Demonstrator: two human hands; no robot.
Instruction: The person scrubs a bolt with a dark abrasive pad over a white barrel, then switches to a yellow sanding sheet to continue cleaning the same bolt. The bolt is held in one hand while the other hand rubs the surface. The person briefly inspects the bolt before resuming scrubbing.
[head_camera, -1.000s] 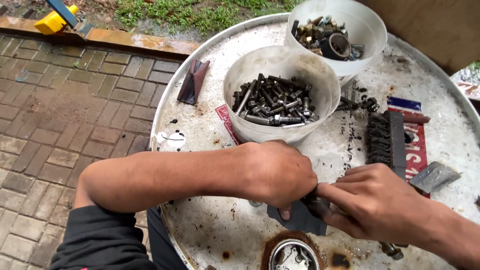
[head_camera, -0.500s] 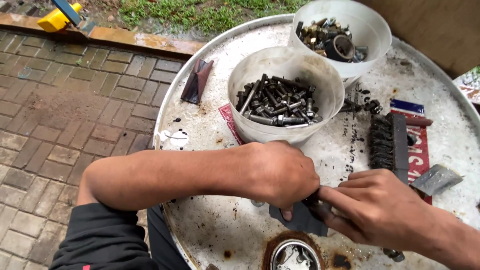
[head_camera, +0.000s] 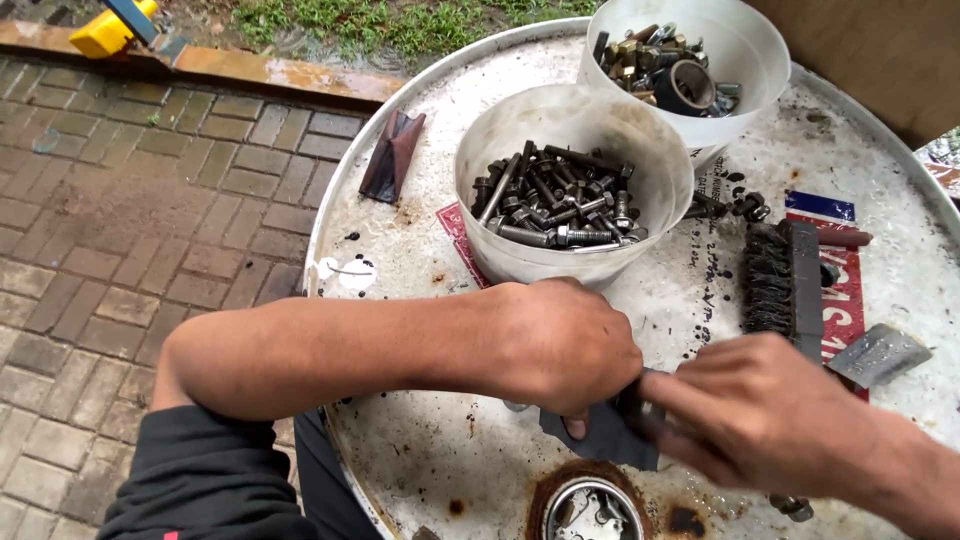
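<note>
Count of items on the round metal drum top (head_camera: 420, 250):

- Hands: two. The left hand (head_camera: 560, 345) and the right hand (head_camera: 760, 420) meet at about 6 o'clock.
- White plastic tubs: two. The near tub (head_camera: 500, 240) at centre contains dark bolts, too many and too overlapped to count. The far tub (head_camera: 745, 45) at 1 o'clock contains mixed fittings, likewise uncountable.
- Wire brush (head_camera: 785, 275): one, at 3 o'clock.
- Dark cloth (head_camera: 600, 440): one, under the hands.
- Folded brown strip (head_camera: 392, 155): one, at 10 o'clock.
- Grey metal wedge (head_camera: 880, 355): one, at 4 o'clock.
</note>
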